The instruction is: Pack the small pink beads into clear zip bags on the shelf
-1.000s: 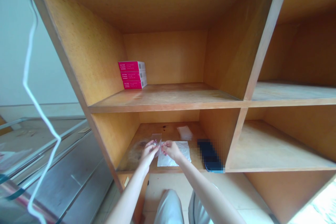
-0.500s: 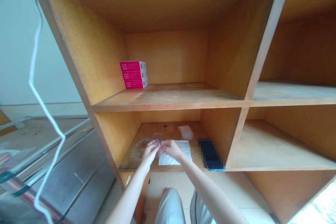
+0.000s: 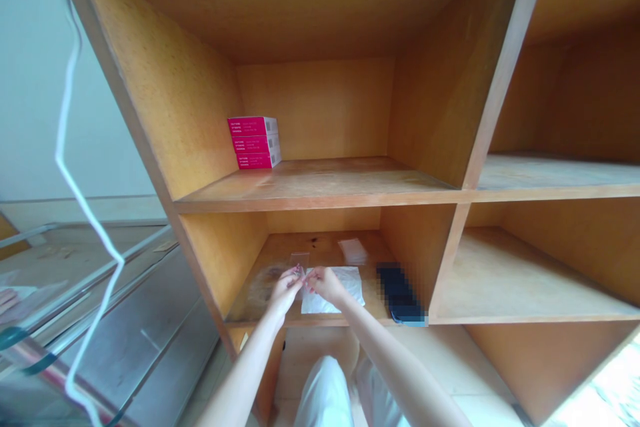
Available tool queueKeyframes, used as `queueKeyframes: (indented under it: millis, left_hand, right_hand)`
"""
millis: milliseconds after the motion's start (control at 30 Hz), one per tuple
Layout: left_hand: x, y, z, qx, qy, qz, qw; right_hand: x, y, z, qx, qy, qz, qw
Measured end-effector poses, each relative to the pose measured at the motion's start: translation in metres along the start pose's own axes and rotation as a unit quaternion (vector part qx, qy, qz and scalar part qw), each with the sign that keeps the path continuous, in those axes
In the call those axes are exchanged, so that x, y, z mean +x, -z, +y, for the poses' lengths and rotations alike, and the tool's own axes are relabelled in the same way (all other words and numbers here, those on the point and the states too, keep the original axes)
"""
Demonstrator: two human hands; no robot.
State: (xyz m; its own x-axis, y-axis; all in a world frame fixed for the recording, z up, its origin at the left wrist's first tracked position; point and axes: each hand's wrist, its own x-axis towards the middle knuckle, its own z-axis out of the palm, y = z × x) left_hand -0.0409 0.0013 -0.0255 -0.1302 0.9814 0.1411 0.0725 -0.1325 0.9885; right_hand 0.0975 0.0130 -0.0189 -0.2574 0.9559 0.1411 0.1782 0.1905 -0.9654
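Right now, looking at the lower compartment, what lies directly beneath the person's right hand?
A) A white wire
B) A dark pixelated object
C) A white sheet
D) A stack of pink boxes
C: the right hand is over the white sheet, which lies on the lower compartment's wooden shelf.

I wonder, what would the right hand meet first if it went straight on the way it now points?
The right hand would likely meet the left hand first, at their fingertips, which sit close around a small shiny item; depth is hard to judge from here.
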Motion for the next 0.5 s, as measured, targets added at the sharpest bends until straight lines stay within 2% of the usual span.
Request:
queueKeyframes:
  millis: [167,500]
  left_hand:
    - [0.002,-0.003,-0.004,0.025,-0.005,-0.001,1.0]
    - [0.008,-0.01,-0.017,0.092,-0.048,0.034,0.994]
  right_hand:
    - [-0.002,0.004,0.005,-0.041,0.014,0.019,0.999]
    - [-0.002,0.005,-0.008,-0.151,0.013,0.033,0.988]
